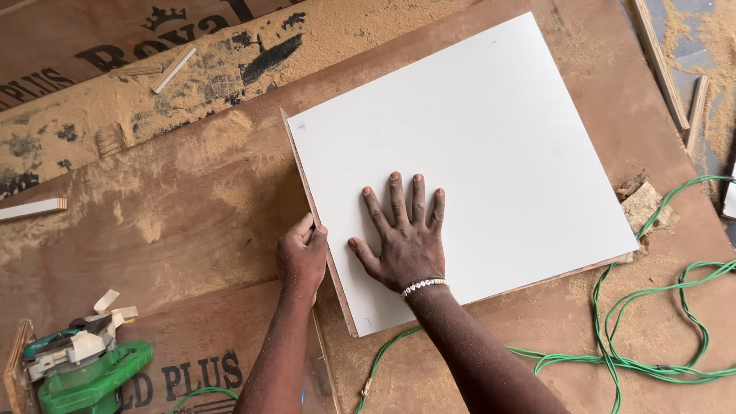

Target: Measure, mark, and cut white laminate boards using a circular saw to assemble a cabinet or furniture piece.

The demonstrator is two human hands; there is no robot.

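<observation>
While I watched from the head camera, the right hand (404, 239) lay flat on the square white laminated board (491, 146), fingers spread wide, palm pressing down near the board's lower left corner; its grip was released, holding nothing. A beaded white bracelet (424, 286) circled that wrist. The left hand (302, 254) was curled at the board's left edge, thumb and fingers pinched on what looked like a thin edge strip (303, 178) running up along that side; I could not make out the strip clearly where the fingers covered it. The board rested tilted on the brown plywood surface (192, 207), dusted with sawdust. I could see only part of the green power tool (80, 366) at the lower left, cut off by the frame. A green cable (652, 322) looped across the lower right, passing under the right forearm. Large black printed lettering sat on the plywood sheets at the upper left and bottom left, partly buried in sawdust. Small wooden offcuts (172, 69) lay near the top left.
</observation>
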